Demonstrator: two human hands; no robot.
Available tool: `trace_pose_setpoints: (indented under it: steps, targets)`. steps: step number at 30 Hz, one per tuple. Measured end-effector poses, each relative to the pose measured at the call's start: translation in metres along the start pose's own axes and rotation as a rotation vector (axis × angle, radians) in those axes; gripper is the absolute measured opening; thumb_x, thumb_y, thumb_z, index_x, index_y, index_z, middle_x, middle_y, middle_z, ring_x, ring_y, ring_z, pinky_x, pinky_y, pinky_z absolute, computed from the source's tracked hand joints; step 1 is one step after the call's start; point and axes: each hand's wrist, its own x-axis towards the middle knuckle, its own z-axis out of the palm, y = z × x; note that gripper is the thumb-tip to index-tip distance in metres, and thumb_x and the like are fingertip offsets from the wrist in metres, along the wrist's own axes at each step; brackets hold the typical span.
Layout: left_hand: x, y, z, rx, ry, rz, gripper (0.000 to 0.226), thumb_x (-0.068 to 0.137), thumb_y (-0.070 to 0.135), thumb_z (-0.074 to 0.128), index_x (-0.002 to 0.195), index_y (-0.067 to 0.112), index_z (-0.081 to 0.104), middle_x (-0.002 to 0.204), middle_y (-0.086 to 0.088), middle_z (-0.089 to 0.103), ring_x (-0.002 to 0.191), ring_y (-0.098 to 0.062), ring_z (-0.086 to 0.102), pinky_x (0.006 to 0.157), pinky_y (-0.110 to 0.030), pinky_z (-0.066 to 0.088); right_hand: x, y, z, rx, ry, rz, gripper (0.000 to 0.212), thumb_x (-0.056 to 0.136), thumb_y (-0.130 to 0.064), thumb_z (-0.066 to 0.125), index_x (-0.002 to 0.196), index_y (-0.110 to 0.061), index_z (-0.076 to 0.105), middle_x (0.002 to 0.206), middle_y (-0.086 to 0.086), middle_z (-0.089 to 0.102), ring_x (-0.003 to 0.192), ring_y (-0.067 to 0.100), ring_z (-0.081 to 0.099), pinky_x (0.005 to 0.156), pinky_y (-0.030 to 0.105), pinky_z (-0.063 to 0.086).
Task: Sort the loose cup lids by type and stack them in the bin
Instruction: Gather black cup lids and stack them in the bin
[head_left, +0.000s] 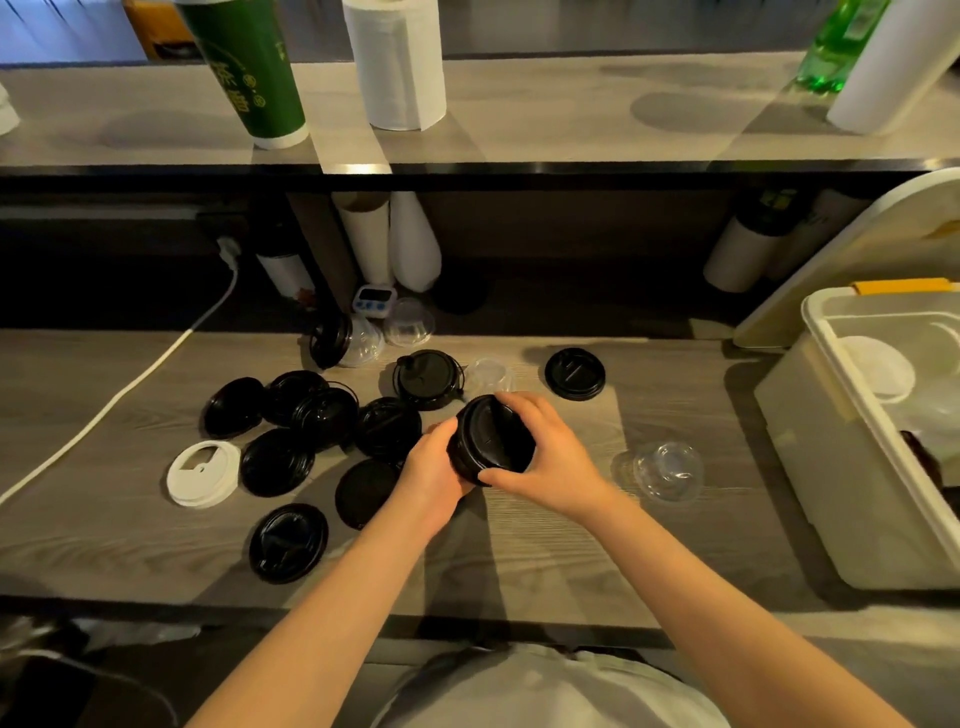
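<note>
Just above the middle of the counter (545, 545), both hands clasped a short stack of black lids (491, 441): the left hand (434, 470) cupped its lower side and the right hand (548, 457) curled over its rim. Held by the edges and tilted, the nested lids could have slid apart and scattered, I judged. The stack's axis leaned from lower left to upper right, its top face turned up towards the camera. A clear lid (667, 470) lay between the stack and the bin (810, 467), liable to be knocked aside. Loose black lids (278, 460) lay left.
</note>
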Motion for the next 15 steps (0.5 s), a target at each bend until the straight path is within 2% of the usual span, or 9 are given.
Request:
trace_pose_setpoints:
  steps: [2, 4, 6, 9, 12, 15]
  targets:
    - [-0.003, -0.001, -0.001, 0.009, -0.018, 0.002, 0.035, 0.098, 0.026, 0.043, 0.127, 0.008, 0.055, 0.107, -0.01, 0.066, 0.086, -0.019, 0.065, 0.055, -0.026, 0.053, -0.003, -0.002, -0.001, -0.068, -0.019, -0.031, 0.088, 0.067, -0.036, 0.081, 0.142, -0.017, 0.038, 0.138, -0.001, 0.041, 0.125, 0.009, 0.039, 0.104, 0.021, 0.033]
    - [-0.007, -0.001, -0.003, 0.041, -0.07, 0.02, 0.035, 0.1, 0.028, 0.04, 0.125, 0.01, 0.055, 0.114, -0.011, 0.065, 0.093, -0.018, 0.065, 0.063, -0.028, 0.052, -0.005, -0.002, 0.001, -0.141, -0.039, -0.068, 0.09, 0.066, -0.043, 0.079, 0.142, -0.019, 0.038, 0.14, 0.0, 0.041, 0.127, 0.018, 0.042, 0.105, 0.03, 0.037]
    - [-0.013, -0.001, -0.006, 0.087, -0.113, 0.057, 0.029, 0.098, 0.021, 0.043, 0.121, 0.009, 0.055, 0.109, -0.01, 0.066, 0.091, -0.018, 0.066, 0.066, -0.029, 0.05, -0.006, 0.0, 0.004, -0.187, -0.044, -0.095, 0.092, 0.065, -0.049, 0.078, 0.143, -0.021, 0.038, 0.141, 0.0, 0.041, 0.126, 0.023, 0.043, 0.104, 0.037, 0.041]
    - [-0.019, 0.001, -0.016, 0.143, -0.127, 0.099, 0.023, 0.094, 0.007, 0.047, 0.115, 0.01, 0.054, 0.102, -0.01, 0.066, 0.091, -0.02, 0.066, 0.068, -0.033, 0.05, -0.006, -0.002, 0.009, -0.222, -0.059, -0.124, 0.095, 0.064, -0.051, 0.08, 0.144, -0.024, 0.036, 0.145, -0.002, 0.038, 0.129, 0.023, 0.041, 0.104, 0.037, 0.039]
    - [-0.02, 0.007, -0.03, 0.204, -0.115, 0.129, 0.022, 0.092, 0.002, 0.049, 0.11, 0.012, 0.054, 0.105, -0.011, 0.064, 0.096, -0.023, 0.063, 0.074, -0.036, 0.052, 0.0, -0.008, 0.013, -0.229, -0.103, -0.165, 0.096, 0.066, -0.051, 0.079, 0.146, -0.026, 0.032, 0.148, -0.003, 0.035, 0.132, 0.022, 0.038, 0.106, 0.037, 0.038]
    - [-0.019, 0.017, -0.038, 0.216, -0.052, 0.189, 0.02, 0.091, -0.001, 0.05, 0.103, 0.014, 0.056, 0.1, -0.009, 0.064, 0.092, -0.02, 0.063, 0.074, -0.034, 0.052, 0.01, -0.014, 0.019, -0.231, -0.148, -0.18, 0.094, 0.07, -0.045, 0.078, 0.147, -0.027, 0.028, 0.152, -0.003, 0.03, 0.136, 0.02, 0.034, 0.107, 0.035, 0.036]
